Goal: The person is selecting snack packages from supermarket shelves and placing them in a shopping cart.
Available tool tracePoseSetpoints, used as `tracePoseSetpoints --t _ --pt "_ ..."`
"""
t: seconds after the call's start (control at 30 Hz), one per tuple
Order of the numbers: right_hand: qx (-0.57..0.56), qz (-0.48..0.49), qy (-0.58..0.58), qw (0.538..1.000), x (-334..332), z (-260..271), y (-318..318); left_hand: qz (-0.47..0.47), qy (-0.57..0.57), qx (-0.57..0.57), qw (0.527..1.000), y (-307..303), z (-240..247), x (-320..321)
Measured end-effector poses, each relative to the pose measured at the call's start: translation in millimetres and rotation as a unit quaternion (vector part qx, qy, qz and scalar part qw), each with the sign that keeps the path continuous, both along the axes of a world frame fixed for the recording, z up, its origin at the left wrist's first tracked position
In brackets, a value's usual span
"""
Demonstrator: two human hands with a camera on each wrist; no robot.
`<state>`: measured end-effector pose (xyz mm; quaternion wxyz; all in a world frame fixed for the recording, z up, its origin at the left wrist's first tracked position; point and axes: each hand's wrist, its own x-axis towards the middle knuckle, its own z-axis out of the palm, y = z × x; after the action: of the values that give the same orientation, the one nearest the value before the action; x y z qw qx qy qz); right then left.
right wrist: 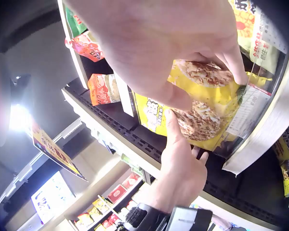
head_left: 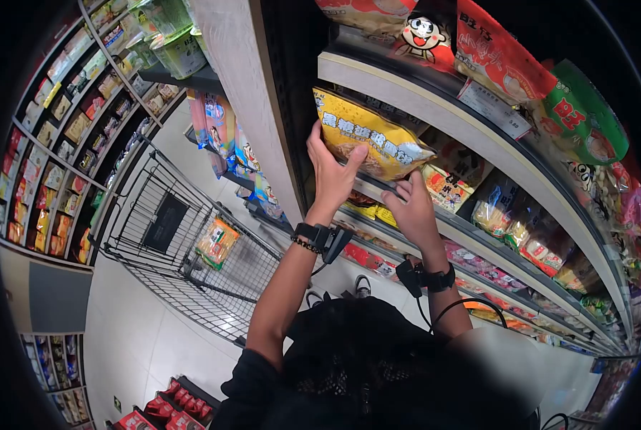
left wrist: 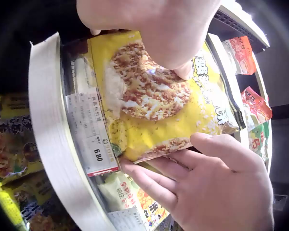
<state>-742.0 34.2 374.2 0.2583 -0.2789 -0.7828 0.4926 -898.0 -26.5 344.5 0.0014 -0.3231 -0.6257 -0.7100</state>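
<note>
A yellow snack bag (head_left: pixel 370 143) (left wrist: pixel 149 96) (right wrist: pixel 202 120) with a picture of round crackers lies tilted at the shelf front. My left hand (head_left: pixel 333 175) (left wrist: pixel 154 24) (right wrist: pixel 180 168) grips its left part, the thumb on the printed front and the other fingers mostly hidden behind. At the bag's lower edge is my right hand (head_left: pixel 415 215) (left wrist: pixel 221 183) (right wrist: pixel 168 43), its thumb against the front and its bent fingers along and under the edge. Beside the bag, a price tag (left wrist: pixel 91 134) (right wrist: pixel 248 110) reads 6.80 in the left wrist view.
A wire shopping cart (head_left: pixel 170 236) holding an orange and green package (head_left: pixel 217 242) stands at the left. Red and green bags (head_left: pixel 585 115) fill the shelf above; more packages sit on lower shelves. A pale upright panel (head_left: pixel 245 93) rises left of the hands.
</note>
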Motion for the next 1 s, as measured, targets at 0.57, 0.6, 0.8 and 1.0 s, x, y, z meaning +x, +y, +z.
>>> tracePoseSetpoints --t 0.57,0.6,0.8,1.0 --pt "-0.017 -0.067 -0.049 0.996 79.9 -66.3 -26.9 -0.026 -0.118 -0.604 0.788 -287.4 -264.1 107.6" --pt "-0.022 -0.046 -0.092 0.995 82.6 -74.1 -29.2 -0.014 -0.098 -0.574 0.813 -291.5 -264.3 110.5" --pt "-0.013 0.019 -0.225 0.974 72.1 -72.6 -67.5 -0.089 -0.116 -0.507 0.849 -304.6 -260.4 112.7" --pt "0.007 0.047 -0.315 0.948 72.2 -65.1 -92.8 -0.199 -0.122 -0.439 0.868 -306.6 -264.3 94.9"
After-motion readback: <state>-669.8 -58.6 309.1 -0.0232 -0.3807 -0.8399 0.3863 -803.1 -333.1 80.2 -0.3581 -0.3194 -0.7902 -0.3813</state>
